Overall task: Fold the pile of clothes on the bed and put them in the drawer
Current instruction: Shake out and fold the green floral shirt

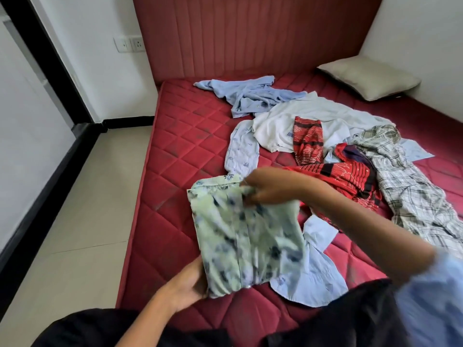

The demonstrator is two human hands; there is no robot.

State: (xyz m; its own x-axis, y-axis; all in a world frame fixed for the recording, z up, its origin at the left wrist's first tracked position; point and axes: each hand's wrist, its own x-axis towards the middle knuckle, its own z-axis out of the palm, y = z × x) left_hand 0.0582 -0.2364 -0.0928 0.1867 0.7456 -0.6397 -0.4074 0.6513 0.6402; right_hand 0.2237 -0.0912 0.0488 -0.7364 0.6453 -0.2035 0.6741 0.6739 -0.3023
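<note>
Red quilted mattress [180, 151]. Left hand [186, 284] grips near end of pale-green printed shirt [245, 236]; right hand [269, 187] pinches far end. Long axis runs near-far between them. Unfolded clothes pile [325, 146] lies beyond, right.

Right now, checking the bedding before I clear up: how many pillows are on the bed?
1. The beige pillow lies in the far right corner of the red mattress, by the headboard and wall. None shows under the clothes, though the pile could hide something.
</note>
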